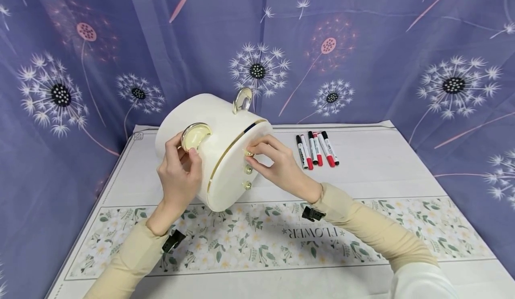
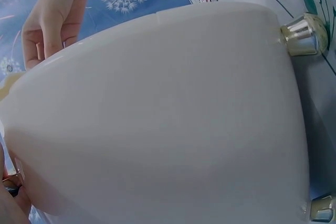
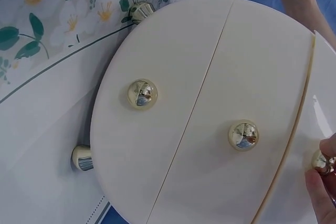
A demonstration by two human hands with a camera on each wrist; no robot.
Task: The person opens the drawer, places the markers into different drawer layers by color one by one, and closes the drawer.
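Note:
A white rounded storage box (image 1: pixel 225 115) with gold trim leans on the table, its flat drawer front turned toward the right. On its near side, my left hand (image 1: pixel 179 169) holds a gold ring handle (image 1: pixel 196 129) between thumb and fingers. My right hand (image 1: pixel 277 162) pinches the uppermost gold knob (image 3: pixel 319 162) on the front between thumb and fingers. Two more round knobs, a middle one (image 3: pixel 243 135) and a lower one (image 3: pixel 142 94), sit below it on their own panels. A wider yellowish seam (image 3: pixel 289 148) borders the top panel; the other seam is thin.
Several black and red marker pens (image 1: pixel 318 149) lie side by side to the right of the box. Another gold handle (image 1: pixel 243 100) stands on its far side, and gold feet (image 3: pixel 83 158) show underneath. A flower-printed cloth (image 1: pixel 257 241) covers the table; a purple dandelion curtain (image 1: pixel 193 57) hangs behind.

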